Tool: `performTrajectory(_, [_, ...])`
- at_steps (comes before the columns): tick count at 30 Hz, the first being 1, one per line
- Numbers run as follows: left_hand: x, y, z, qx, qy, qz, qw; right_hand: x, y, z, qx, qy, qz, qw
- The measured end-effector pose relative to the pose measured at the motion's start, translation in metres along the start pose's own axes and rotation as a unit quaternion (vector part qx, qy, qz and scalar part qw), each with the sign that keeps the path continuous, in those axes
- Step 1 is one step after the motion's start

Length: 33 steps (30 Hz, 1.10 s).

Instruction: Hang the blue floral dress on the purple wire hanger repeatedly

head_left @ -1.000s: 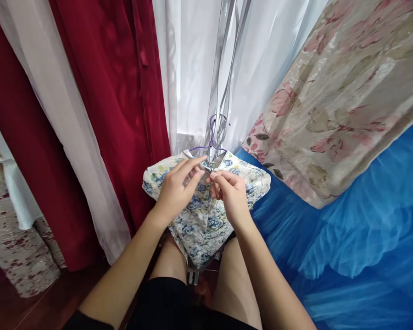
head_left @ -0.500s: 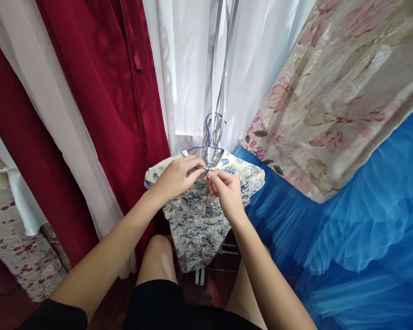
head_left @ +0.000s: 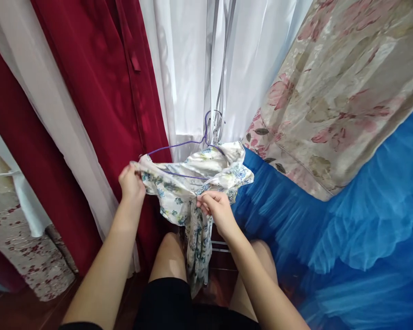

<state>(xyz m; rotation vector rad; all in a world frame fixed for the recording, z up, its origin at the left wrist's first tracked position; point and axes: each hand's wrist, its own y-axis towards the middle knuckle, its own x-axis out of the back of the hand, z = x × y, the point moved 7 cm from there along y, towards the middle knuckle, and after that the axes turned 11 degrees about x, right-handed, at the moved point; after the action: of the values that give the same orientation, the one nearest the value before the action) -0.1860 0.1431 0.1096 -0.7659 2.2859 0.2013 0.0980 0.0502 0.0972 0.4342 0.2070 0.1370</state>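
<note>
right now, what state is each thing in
blue-flowered garment, partly around the hanger, neckline open, lower part bunched
purple hanger, partly bare, partly inside the garment
left hand, closed on the garment's edge
right hand, pinching the garment's front
red cloth, hanging
white cloth, hanging
blue cloth, ruffled

Purple hanger (head_left: 203, 140) partly hidden by garment (head_left: 174, 204), blue tulle (head_left: 358, 238) cut off
</note>
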Motion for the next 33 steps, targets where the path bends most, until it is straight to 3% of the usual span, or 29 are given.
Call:
performTrajectory(3, [0.04,-0.018,0.063,0.121,-0.015,-0.027,0.992,-0.006,-0.023,-0.023,-0.072,0.107,-0.058,0.99])
performTrajectory(6, [0.066,-0.058,0.118,0.198,-0.016,-0.015,0.98,0.017,-0.065,-0.057,-0.091,0.188,-0.202,0.957])
performTrajectory(9, [0.066,-0.11,0.146,0.225,-0.034,0.06,0.972,0.054,-0.122,-0.092,-0.069,0.194,-0.38,0.901])
performTrajectory(12, [0.045,-0.172,0.143,0.2,-0.001,0.19,0.961,0.074,-0.164,-0.104,-0.066,0.069,-0.441,0.892])
performTrajectory(15, [0.027,-0.231,0.125,0.13,0.156,0.275,0.94,0.07,-0.166,-0.079,-0.018,-0.06,-0.356,0.932])
performTrajectory(18, [0.013,-0.267,0.107,0.021,0.292,0.333,0.896,0.049,-0.152,-0.05,0.0,-0.052,-0.183,0.982])
performTrajectory(20, [0.012,-0.27,0.1,-0.016,0.328,0.324,0.887,0.032,-0.149,-0.04,-0.033,-0.022,-0.056,0.998])
performTrajectory(23, [0.019,-0.257,0.101,-0.01,0.369,0.312,0.876,0.018,-0.157,-0.04,-0.09,0.009,0.051,0.995])
performTrajectory(25, [0.027,-0.254,0.112,0.041,0.395,0.368,0.84,0.017,-0.167,-0.047,-0.141,0.056,0.081,0.985])
performTrajectory(28, [0.054,-0.267,0.136,0.153,0.44,0.471,0.749,0.034,-0.176,-0.042,-0.174,0.119,0.063,0.976])
performTrajectory(30, [0.075,-0.281,0.149,0.179,0.482,0.527,0.677,0.061,-0.173,-0.025,-0.16,0.104,0.019,0.981])
performTrajectory(33, [0.098,-0.288,0.162,0.153,0.561,0.571,0.579,0.111,-0.148,0.012,-0.146,0.032,-0.019,0.989])
